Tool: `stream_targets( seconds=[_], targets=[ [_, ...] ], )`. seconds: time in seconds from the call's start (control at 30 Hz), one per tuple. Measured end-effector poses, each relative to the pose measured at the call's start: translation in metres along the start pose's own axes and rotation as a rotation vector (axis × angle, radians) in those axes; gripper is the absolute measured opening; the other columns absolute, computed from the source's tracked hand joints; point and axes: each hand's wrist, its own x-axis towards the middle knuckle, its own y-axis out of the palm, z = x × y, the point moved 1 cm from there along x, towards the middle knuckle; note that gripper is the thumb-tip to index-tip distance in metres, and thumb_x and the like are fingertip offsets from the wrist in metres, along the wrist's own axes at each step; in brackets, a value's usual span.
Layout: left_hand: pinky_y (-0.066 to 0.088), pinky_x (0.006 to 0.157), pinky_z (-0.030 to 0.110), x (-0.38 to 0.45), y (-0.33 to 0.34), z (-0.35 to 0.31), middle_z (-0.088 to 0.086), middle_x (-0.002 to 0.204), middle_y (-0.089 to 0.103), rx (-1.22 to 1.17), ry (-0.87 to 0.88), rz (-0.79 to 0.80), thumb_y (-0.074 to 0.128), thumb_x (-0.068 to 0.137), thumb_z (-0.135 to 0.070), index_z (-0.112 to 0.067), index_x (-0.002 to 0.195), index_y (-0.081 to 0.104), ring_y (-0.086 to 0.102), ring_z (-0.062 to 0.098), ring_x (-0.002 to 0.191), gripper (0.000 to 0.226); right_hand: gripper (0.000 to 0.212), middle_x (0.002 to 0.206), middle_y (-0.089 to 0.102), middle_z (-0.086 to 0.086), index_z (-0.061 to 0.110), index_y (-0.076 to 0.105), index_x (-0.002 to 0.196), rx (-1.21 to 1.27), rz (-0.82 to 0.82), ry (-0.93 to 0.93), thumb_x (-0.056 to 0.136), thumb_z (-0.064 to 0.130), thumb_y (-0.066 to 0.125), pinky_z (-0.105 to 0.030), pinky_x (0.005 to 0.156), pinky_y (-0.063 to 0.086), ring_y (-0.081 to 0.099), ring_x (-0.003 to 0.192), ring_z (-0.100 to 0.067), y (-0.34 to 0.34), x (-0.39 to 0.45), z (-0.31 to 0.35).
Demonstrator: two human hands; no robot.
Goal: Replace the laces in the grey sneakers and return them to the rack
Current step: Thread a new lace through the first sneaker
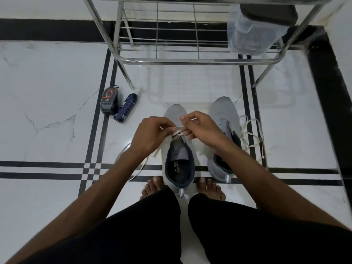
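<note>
sneakers [176,119] grey | laces [251,134] white | floor [47,82] white, black stripes

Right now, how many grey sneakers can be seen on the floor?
2. One grey sneaker stands between the bare feet, under both hands working its lace. The other sneaker stands to its right, partly hidden by the right forearm.

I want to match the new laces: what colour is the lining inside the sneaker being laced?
Dark navy lining, on the grey sneaker; seen in the head view.
</note>
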Motion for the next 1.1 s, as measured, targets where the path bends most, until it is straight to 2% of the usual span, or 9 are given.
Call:
stream_targets(
  seconds=[0.1,0.17,0.23,0.33,0.5,0.6,0.7,0.87,1.1],
  targets=[
    [0.046,0.067,0.026,-0.004,0.005,0.014,-0.013,0.077,0.072,0.141,-0.061,0.038,0.072,0.088,-0.034,-0.029,0.086,0.077,0.063,0.003,0.071,0.008,0.047,0.098,0.067,0.009,0.026,0.064,0.104,-0.348,-0.011,0.023,0.083,0.067,0.062,-0.031,0.071,0.053,0.064,0.088,-0.010,-0.005,-0.004,-0.020],
    [0.043,0.069,0.027,-0.005,0.017,0.015,-0.009,0.092,0.073,0.239,-0.062,0.051,0.069,0.088,-0.036,-0.028,0.090,0.077,0.065,0.015,0.082,0.011,0.041,0.098,0.066,0.009,0.022,0.067,0.106,-0.583,0.071,-0.001,0.080,0.053,0.072,-0.028,0.071,0.049,0.063,0.089,-0.013,0.004,-0.006,-0.034],
    [0.043,0.072,0.029,-0.004,0.034,0.011,-0.004,0.104,0.069,0.307,-0.015,0.075,0.066,0.089,-0.034,-0.024,0.097,0.077,0.065,0.021,0.090,0.017,0.021,0.093,0.071,0.000,0.014,0.072,0.096,-0.700,0.063,-0.052,0.083,0.031,0.071,-0.029,0.073,0.051,0.066,0.089,-0.021,0.013,-0.005,-0.043],
    [0.040,0.069,0.029,-0.001,0.048,0.003,0.001,0.112,0.066,0.399,0.055,0.117,0.060,0.091,-0.029,-0.023,0.103,0.077,0.064,0.027,0.099,0.022,0.016,0.088,0.074,-0.005,0.010,0.076,0.092,-0.635,-0.008,-0.048,0.084,0.015,0.063,-0.033,0.077,0.054,0.067,0.085,-0.023,0.010,-0.002,-0.048],
    [0.036,0.068,0.027,-0.004,0.064,0.005,0.000,0.112,0.066,0.422,0.097,0.116,0.056,0.094,-0.034,-0.026,0.105,0.074,0.064,0.026,0.099,0.023,0.016,0.085,0.068,-0.021,-0.001,0.069,0.092,-0.542,0.030,-0.022,0.080,0.010,0.064,-0.040,0.075,0.052,0.064,0.087,-0.034,-0.003,-0.001,-0.058],
    [0.033,0.064,0.027,0.001,0.070,0.004,0.002,0.094,0.068,0.436,0.070,0.090,0.057,0.095,-0.042,-0.022,0.094,0.075,0.064,0.023,0.088,0.027,0.013,0.080,0.073,-0.008,0.015,0.077,0.093,-0.465,0.020,-0.012,0.084,0.018,0.069,-0.040,0.077,0.057,0.068,0.085,-0.024,-0.004,0.000,-0.061],
    [0.031,0.062,0.028,0.002,0.070,0.006,0.002,0.086,0.070,0.388,0.038,0.053,0.055,0.097,-0.041,-0.024,0.089,0.074,0.064,0.024,0.082,0.028,0.028,0.084,0.074,0.007,0.027,0.076,0.110,-0.434,0.005,0.025,0.083,0.019,0.071,-0.036,0.082,0.058,0.069,0.087,-0.013,-0.004,0.001,-0.061],
    [0.043,0.066,0.029,-0.004,0.057,0.010,-0.003,0.092,0.075,0.320,0.081,0.001,0.055,0.096,-0.035,-0.033,0.109,0.071,0.068,0.024,0.086,0.021,0.042,0.080,0.074,-0.004,0.028,0.074,0.115,-0.311,0.011,0.086,0.078,0.008,0.071,-0.047,0.080,0.060,0.071,0.082,-0.022,-0.005,0.001,-0.064],
    [0.040,0.066,0.029,0.000,0.064,0.002,0.000,0.096,0.072,0.477,0.097,0.089,0.058,0.093,-0.040,-0.029,0.100,0.074,0.066,0.023,0.089,0.021,0.041,0.080,0.075,0.010,0.027,0.075,0.113,-0.276,0.003,0.091,0.078,0.007,0.072,-0.043,0.083,0.060,0.071,0.084,-0.013,-0.004,-0.002,-0.060]
  ],
)
